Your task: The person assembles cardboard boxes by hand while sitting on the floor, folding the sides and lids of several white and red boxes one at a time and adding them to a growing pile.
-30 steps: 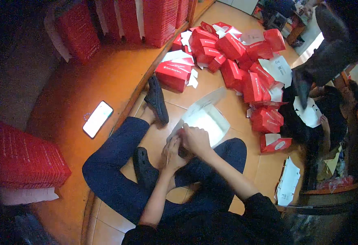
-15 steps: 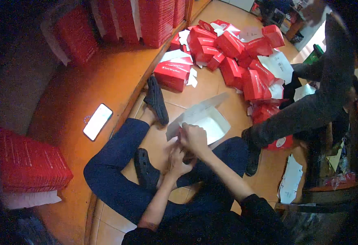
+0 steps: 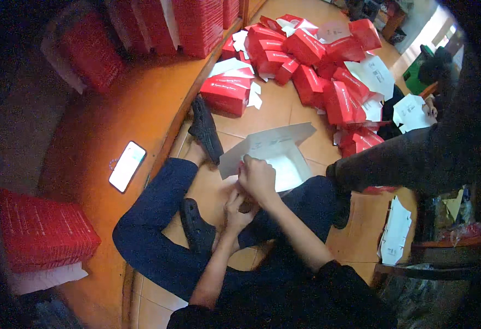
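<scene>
Between my bent legs a carton box (image 3: 291, 171) rests with its white inside facing up and its greyish lid flap (image 3: 270, 138) raised on the far side. My right hand (image 3: 258, 178) is closed in a pinch on the box's near left edge. Just below it, my left hand (image 3: 238, 211) has its fingers curled round the lower side of the same box. The two hands almost touch, and they hide the corner between them.
A heap of folded red boxes (image 3: 306, 46) lies ahead on the tiles. Stacks of flat red cartons (image 3: 46, 230) and a lit phone (image 3: 127, 166) sit on the orange ledge at left. At right are another person's leg (image 3: 399, 159) and a flat white carton (image 3: 395, 230).
The lid flap now stands more upright and shows more of its surface. Both hands keep their hold, nearly in place. At right, another person's hand with a white carton has come into view.
</scene>
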The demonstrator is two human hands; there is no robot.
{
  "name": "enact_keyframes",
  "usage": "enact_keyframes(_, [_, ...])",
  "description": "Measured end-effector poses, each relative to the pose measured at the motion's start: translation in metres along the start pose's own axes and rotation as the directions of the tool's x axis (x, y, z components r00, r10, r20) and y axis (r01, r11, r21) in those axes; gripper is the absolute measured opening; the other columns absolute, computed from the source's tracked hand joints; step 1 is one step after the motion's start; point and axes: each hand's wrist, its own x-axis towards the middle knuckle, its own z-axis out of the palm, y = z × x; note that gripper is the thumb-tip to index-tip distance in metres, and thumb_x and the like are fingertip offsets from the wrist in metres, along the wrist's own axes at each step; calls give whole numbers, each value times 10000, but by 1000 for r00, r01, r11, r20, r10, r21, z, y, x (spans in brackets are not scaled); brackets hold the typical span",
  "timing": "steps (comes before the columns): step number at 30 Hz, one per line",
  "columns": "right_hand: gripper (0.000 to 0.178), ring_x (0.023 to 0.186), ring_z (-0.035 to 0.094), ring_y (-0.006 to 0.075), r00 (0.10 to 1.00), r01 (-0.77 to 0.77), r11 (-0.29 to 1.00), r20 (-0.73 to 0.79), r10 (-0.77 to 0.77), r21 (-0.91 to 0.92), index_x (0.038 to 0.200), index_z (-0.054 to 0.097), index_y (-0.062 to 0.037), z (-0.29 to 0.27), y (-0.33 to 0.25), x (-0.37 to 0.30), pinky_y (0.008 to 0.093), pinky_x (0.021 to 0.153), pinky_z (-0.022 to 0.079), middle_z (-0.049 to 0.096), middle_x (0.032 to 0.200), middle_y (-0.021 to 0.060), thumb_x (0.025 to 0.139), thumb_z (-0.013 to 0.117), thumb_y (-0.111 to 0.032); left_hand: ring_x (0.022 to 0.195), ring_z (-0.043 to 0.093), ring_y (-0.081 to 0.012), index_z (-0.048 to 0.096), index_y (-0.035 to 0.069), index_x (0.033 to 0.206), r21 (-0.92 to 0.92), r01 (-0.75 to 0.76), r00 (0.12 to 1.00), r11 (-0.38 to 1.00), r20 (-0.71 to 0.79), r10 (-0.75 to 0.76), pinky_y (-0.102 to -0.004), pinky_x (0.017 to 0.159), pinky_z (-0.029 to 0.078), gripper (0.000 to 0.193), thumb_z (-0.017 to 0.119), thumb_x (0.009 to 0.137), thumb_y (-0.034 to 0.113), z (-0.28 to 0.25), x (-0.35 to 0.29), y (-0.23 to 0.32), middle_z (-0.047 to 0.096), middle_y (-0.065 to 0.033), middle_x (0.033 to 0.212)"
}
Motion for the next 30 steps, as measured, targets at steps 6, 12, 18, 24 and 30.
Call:
enact_keyframes(6, [264,681,612,410,995,-49,991,92,38,126,798,592,-5,5,17,-6,500,600,478,612,747,235,800,588,-270,957,573,-312,603,32,895,54,-10,995,999,101,5,-360,808,478,273,726,666,114,-5,0,7,555,-158,1067])
enact_keyframes(12, [440,948,591,384,916,-290,918,-356,185,-270,856,624,23,-58,86,4,469,802,455,613,988,231,825,581,-413,1111,485,-282,562,-14,784,-161,9,998,987,-62,-19,-380,958,363,139,561,805,124,-36,28,-8,518,-137,1071])
enact_keyframes(18, [368,799,621,440,922,-377,925,82,379,-37,876,636,13,-31,105,4,493,704,507,629,845,276,858,500,-328,1016,491,-308,520,-9,1013,-45,246,964,968,-89,-249,-390,890,377,234,410,935,182,-19,79,19,512,-174,1030])
enact_keyframes(24, [333,735,633,422,912,-401,907,38,409,-129,857,629,4,-9,103,-8,502,649,514,636,810,257,872,477,-291,1024,467,-369,557,-19,963,212,160,984,964,-105,-141,-408,917,348,203,392,908,86,-15,78,9,515,-199,998])
enact_keyframes(30, [300,702,635,410,917,-391,912,33,398,-127,868,623,-8,-12,99,-10,493,625,516,639,759,234,867,481,-272,1000,487,-302,597,14,953,209,100,983,973,-172,-64,-370,922,352,211,407,918,98,-13,72,-3,526,-153,981])
